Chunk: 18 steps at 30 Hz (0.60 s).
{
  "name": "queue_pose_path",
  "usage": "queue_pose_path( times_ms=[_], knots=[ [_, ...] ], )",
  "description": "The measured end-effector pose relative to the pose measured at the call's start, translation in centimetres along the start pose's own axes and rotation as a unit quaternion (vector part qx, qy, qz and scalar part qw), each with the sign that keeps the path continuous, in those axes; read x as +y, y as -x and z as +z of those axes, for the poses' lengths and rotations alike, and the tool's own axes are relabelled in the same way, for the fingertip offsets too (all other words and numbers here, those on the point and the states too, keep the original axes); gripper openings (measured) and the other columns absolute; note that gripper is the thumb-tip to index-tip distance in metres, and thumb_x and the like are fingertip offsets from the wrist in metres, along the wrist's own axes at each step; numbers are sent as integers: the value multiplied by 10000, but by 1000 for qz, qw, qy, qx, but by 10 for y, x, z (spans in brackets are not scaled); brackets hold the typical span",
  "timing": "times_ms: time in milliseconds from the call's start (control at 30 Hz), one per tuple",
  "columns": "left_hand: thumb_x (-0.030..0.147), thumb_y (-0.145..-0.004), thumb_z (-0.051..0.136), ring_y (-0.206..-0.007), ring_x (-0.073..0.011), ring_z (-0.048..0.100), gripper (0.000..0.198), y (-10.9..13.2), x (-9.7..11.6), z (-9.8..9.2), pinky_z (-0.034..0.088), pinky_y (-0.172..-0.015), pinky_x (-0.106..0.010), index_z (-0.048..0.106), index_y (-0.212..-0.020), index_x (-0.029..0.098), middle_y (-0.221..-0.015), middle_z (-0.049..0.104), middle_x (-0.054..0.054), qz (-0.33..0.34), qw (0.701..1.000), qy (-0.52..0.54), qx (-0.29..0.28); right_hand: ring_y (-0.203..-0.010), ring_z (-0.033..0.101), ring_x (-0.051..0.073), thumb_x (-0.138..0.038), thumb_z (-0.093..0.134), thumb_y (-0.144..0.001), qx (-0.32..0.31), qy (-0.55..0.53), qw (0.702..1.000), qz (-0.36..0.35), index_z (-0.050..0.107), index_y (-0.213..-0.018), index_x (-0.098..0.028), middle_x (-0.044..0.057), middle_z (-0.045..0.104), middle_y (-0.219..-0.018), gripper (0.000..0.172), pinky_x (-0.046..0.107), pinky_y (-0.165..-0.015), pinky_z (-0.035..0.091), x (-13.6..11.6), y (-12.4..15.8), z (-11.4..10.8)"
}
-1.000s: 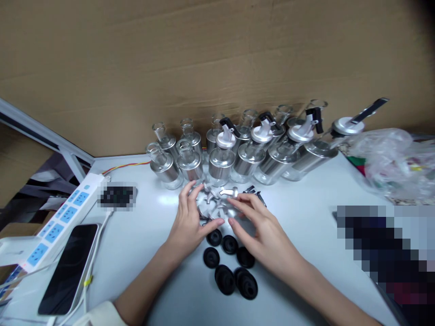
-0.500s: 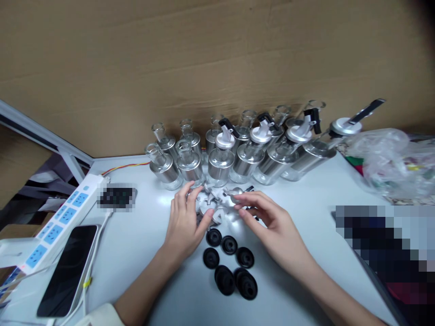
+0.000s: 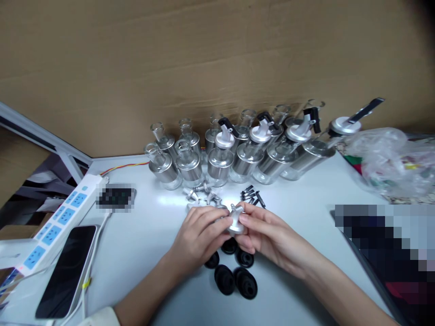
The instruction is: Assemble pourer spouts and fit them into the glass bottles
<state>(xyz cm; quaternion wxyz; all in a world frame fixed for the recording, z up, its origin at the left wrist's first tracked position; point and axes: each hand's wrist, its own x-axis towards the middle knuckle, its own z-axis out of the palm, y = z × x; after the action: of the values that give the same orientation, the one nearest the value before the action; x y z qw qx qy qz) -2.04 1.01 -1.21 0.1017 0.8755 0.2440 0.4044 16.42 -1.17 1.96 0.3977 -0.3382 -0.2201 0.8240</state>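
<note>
left hand [image 3: 200, 235] + right hand [image 3: 270, 235] pinch silver cap [image 3: 235, 223] | black stoppers [image 3: 224, 279] partly hidden under hands

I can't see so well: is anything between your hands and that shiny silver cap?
Nothing visible is in between. The left hand and right hand both pinch the silver cap directly with bare fingertips, over the black rubber plugs.

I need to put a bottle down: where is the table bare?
Bare table lies between the phone and the left hand; another patch sits between the black pins and the plastic bag. It is crowded along the bottles, among the silver spouts and at the black stoppers under the right hand; both hands grip a silver cap.
</note>
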Motion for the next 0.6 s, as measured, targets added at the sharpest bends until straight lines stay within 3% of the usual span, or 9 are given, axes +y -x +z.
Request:
queue_pose_path(
  times_ms=[100, 200, 267, 333, 367, 400, 467, 600],
  knots=[
    [160, -897, 525, -995, -169, 586, 242, -1, 1, 0, 491, -834, -312, 506, -1138, 151, -1045, 655, -88, 6, 1000, -3, 2, -490, 476, 57, -406, 700, -765, 3, 29, 1000, -2, 456, -797, -187, -59, 497, -596, 330, 194, -502, 376, 1, 0, 2],
    [169, -865, 533, -902, -160, 605, 201, -3, 3, 0, 470, -784, -305, 523, -1064, 144, -942, 678, -66, 11, 999, -27, 26, -510, 487, 87, -458, 619, -806, 32, 174, 984, -36, 467, -792, -196, -44, 504, -597, 303, 226, -518, 400, 0, 1, 2],
    [186, -842, 532, -832, -157, 609, 191, -4, 3, 0, 452, -753, -310, 526, -1029, 147, -877, 683, -52, 3, 998, -39, 47, -548, 494, 106, -420, 567, -838, 113, 349, 922, -121, 512, -786, -192, -18, 526, -621, 240, 235, -531, 396, -5, 3, -2],
    [188, -820, 529, -783, -154, 612, 189, -4, 4, 0, 439, -748, -322, 522, -1006, 155, -843, 685, -42, -8, 997, -43, 60, -570, 485, 115, -351, 548, -845, 197, 515, 808, -207, 569, -789, -188, 2, 552, -646, 173, 240, -539, 382, -16, 7, -11],
    [187, -809, 531, -767, -154, 614, 189, -5, 4, 0, 433, -752, -328, 520, -995, 159, -830, 685, -37, -13, 997, -44, 66, -559, 474, 115, -324, 543, -843, 210, 575, 758, -224, 593, -786, -187, 7, 563, -646, 156, 242, -537, 377, -23, 10, -16],
    [186, -798, 534, -755, -154, 617, 191, -5, 4, 0, 428, -757, -333, 519, -986, 162, -820, 685, -33, -18, 997, -44, 68, -548, 474, 114, -304, 535, -843, 190, 619, 732, -211, 614, -775, -187, 12, 579, -647, 157, 243, -532, 376, -29, 13, -23],
    [182, -779, 542, -739, -154, 623, 201, -5, 5, 0, 420, -760, -337, 517, -977, 166, -808, 685, -29, -25, 996, -41, 69, -538, 487, 113, -274, 533, -835, 124, 670, 717, -147, 643, -738, -187, 13, 600, -645, 170, 237, -523, 378, -41, 20, -35],
    [164, -754, 551, -727, -154, 632, 222, -6, 5, 0, 415, -762, -339, 513, -973, 170, -799, 681, -29, -35, 997, -34, 61, -531, 493, 101, -222, 550, -806, 33, 680, 732, -32, 668, -680, -188, 0, 602, -635, 176, 221, -515, 373, -47, 30, -52]
  ],
)
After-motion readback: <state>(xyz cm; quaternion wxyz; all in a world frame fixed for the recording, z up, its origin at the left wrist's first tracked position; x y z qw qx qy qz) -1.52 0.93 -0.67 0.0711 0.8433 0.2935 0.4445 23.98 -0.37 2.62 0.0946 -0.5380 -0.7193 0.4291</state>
